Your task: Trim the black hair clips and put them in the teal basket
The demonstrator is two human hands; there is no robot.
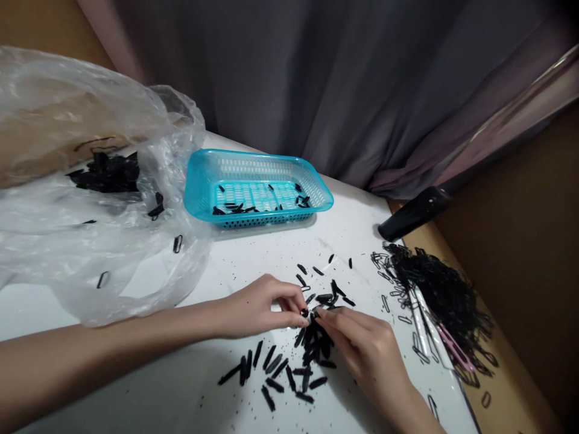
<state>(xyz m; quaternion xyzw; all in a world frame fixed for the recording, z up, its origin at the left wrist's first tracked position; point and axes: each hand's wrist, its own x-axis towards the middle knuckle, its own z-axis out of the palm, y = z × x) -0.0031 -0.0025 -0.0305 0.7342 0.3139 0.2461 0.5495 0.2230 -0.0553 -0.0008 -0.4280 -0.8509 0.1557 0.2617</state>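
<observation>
Near the middle of the white table point(353, 211), the 2 hands almost meet over a loose pile of black pieces point(312, 346); the left hand point(260, 307) pinches a small dark piece point(304, 313) between thumb and forefinger, while the right hand point(366, 337) has its fingertips pressed together just beside it, their grip too hidden to tell. Pale specks on the black cylinder point(414, 214) are too small to read. The clear plastic bag point(149, 253) veils a black bundle point(111, 173), blurring its shape, and runs out of view at left; both forearms are cut off too. On the right, a tangled heap of black loops point(438, 289) reaches the table's edge, with white strips point(420, 322) and a pink strip point(455, 348) partly under it. Open tabletop lies between the hands and the blue basket point(193, 187), which holds more black bits and stands before the dark curtain point(253, 78).
</observation>
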